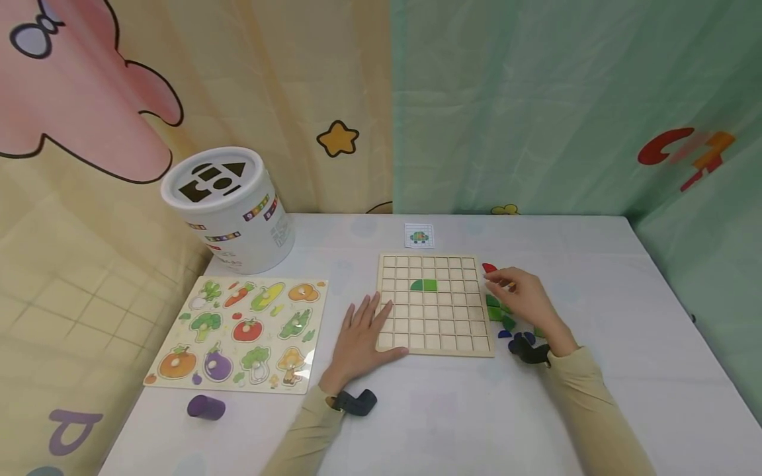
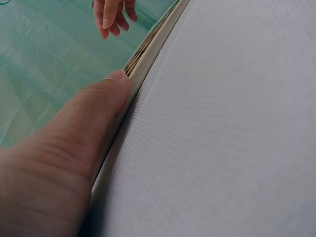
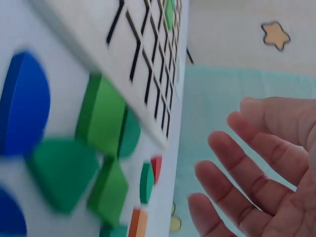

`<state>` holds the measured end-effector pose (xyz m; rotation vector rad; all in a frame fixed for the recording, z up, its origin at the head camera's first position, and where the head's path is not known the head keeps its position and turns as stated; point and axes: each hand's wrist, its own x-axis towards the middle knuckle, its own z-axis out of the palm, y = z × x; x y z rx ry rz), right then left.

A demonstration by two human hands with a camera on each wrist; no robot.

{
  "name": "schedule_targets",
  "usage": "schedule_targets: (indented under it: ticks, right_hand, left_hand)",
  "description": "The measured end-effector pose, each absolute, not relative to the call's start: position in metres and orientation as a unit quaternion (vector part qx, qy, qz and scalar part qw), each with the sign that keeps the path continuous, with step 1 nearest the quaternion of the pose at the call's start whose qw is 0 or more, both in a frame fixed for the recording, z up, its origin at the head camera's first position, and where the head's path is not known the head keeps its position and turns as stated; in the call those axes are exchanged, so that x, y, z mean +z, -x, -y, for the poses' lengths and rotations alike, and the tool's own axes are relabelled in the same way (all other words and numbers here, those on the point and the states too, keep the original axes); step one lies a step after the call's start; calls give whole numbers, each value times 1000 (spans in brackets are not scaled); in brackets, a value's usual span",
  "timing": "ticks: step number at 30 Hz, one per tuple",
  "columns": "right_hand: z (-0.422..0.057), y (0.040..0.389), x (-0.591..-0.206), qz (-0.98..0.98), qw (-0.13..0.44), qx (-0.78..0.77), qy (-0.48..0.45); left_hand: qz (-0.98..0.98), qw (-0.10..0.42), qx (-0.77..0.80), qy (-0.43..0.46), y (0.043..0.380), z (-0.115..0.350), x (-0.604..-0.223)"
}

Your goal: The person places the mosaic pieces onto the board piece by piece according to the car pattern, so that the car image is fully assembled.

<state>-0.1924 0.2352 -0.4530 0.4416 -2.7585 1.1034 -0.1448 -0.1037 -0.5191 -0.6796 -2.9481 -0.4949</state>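
A wooden grid board (image 1: 428, 337) lies on the table, with a dark green quarter-round piece (image 1: 417, 285) and a bright green square (image 1: 430, 285) side by side in its upper part. Spread over the board's lower left corner, my left hand (image 1: 363, 337) has its thumb along the front edge, seen close in the left wrist view. My right hand (image 1: 520, 294) hovers past the board's right edge, fingers loosely bent and nothing between them in the right wrist view. Around it are a red piece (image 1: 489, 268), green pieces (image 3: 101, 113) and blue pieces (image 3: 27, 103).
A small picture card (image 1: 419, 236) with a gridded figure lies behind the board. To the left is a vegetable puzzle board (image 1: 274, 344), with a white tub (image 1: 238, 231) behind it and a purple cylinder (image 1: 206, 407) in front. Curtains (image 1: 506, 106) hang behind the table.
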Motion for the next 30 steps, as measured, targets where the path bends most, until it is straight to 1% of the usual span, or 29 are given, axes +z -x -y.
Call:
schedule_targets:
  ticks: [3, 5, 11, 23, 27, 30]
  right_hand:
    - [-251, 190, -454, 925, 88, 354, -109]
    - [-260, 189, -455, 933, 91, 337, -84]
    - [-280, 183, -458, 947, 61, 313, -34]
    - [-298, 184, -461, 953, -3, 302, -14]
    - [-298, 187, -463, 955, -12, 295, -15]
    - [-297, 189, -464, 957, -9, 290, -15]
  left_hand:
    - [961, 42, -158, 221, 145, 104, -520]
    - [961, 43, -157, 222, 146, 104, -521]
    - [960, 42, -159, 225, 146, 105, -522]
    - [958, 51, -162, 229, 145, 105, -521]
    - [959, 44, -160, 228, 145, 105, -521]
    - [958, 48, -164, 229, 145, 104, -521]
